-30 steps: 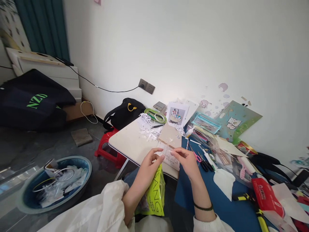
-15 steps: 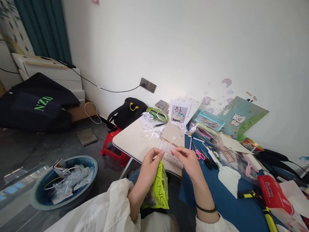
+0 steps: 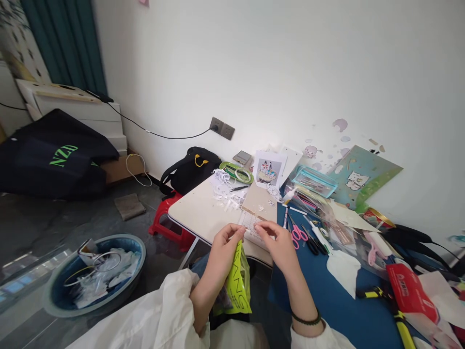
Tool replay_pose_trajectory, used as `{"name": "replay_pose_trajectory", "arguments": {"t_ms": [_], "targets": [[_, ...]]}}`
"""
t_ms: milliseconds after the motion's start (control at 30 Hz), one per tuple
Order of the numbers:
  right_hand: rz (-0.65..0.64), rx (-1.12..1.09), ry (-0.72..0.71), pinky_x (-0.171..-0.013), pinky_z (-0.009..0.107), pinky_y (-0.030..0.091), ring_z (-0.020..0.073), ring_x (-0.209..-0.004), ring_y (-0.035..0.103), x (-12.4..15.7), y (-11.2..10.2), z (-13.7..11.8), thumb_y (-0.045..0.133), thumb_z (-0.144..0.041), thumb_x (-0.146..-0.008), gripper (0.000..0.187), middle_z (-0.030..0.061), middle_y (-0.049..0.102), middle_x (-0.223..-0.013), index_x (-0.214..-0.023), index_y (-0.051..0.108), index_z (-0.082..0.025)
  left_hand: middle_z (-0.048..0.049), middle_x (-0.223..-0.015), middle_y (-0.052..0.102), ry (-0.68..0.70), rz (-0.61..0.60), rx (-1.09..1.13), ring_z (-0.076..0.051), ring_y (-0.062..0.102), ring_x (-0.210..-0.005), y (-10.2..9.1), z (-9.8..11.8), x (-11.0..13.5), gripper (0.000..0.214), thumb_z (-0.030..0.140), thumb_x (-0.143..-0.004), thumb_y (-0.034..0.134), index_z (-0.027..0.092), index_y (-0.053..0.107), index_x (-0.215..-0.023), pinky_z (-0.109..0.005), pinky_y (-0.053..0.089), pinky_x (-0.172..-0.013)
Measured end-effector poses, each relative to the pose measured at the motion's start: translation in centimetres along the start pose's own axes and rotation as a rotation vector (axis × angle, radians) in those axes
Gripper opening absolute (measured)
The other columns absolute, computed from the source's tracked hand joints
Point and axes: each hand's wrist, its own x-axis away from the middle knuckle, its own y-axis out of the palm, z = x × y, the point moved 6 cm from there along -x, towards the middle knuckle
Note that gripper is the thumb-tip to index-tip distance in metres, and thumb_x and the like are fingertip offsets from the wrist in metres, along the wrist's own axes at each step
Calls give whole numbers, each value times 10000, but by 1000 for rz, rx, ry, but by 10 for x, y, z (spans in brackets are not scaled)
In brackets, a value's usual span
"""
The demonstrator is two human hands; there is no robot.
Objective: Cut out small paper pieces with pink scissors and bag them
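My left hand [image 3: 225,243] is closed in a pinch above the near edge of the cream table [image 3: 194,213]. Whatever sits between its fingertips is too small to name. Facing it, my right hand [image 3: 279,241] also pinches, thumb against forefinger, and its contents are too small to make out. A gap separates the two sets of fingertips, over a white gridded ruler-like plate [image 3: 250,222]. Just below my left hand is a bright yellow-green plastic bag [image 3: 240,286] with dark lettering, partly hidden by my wrist. Small white cut-outs [image 3: 261,208] lie on a tan board [image 3: 250,198] beyond.
Pink scissors [image 3: 298,233] and black-handled tools lie on the blue mat [image 3: 316,286] at right. White paper scraps [image 3: 222,182] and a printed cat picture [image 3: 269,167] are farther back. A blue basin [image 3: 140,264] of scraps and a red stool [image 3: 163,225] stand left.
My right hand has shifted slightly left, a little nearer to my left hand. Both hands keep their pinches, and the view has moved slightly.
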Motion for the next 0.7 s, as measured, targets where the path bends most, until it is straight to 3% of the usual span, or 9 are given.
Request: {"name": "replay_pose_trajectory", "arguments": {"t_ms": [167, 300, 400, 533, 700], "targets": [[-49, -120, -51, -727, 346, 554, 163, -799, 664, 11, 12, -22, 559, -291, -924, 181, 24, 681, -868, -920, 640, -130, 18, -710, 550, 37, 2, -9, -125, 522, -641, 1, 3, 0, 207, 310, -875, 571, 141, 574, -757, -285, 439, -649], [21, -83, -82, -669, 311, 556, 141, -717, 661, 12, 13, -25, 565, -266, -921, 169, 2, 672, -786, -859, 638, -127, 9, -728, 582, 43, 1, -8, -134, 552, -672, 0, 2, 1, 207, 310, -874, 577, 137, 589, -760, -300, 457, -676], [122, -1, -152, -627, 293, 534, 141, -683, 643, 19, -1, -35, 568, -237, -914, 144, 3, 668, -759, -830, 631, -138, 10, -737, 580, 29, 10, 5, -123, 543, -641, -2, 0, 1, 204, 316, -871, 583, 134, 588, -779, -281, 457, -633], [179, 130, -383, -710, 324, 493, 181, -789, 627, 43, -24, -70, 541, -165, -911, 114, 40, 687, -829, -840, 627, -189, 25, -707, 538, -5, 7, 37, -96, 495, -564, -5, -5, 0, 217, 329, -888, 562, 136, 562, -790, -237, 431, -540], [27, 359, -683, -749, 371, 450, 218, -835, 616, 74, -21, -112, 515, -89, -906, 182, 74, 698, -892, -959, 658, -189, 38, -677, 497, -27, -16, 69, -83, 457, -532, -3, -7, 0, 209, 308, -895, 552, 136, 544, -776, -217, 402, -503]]}}
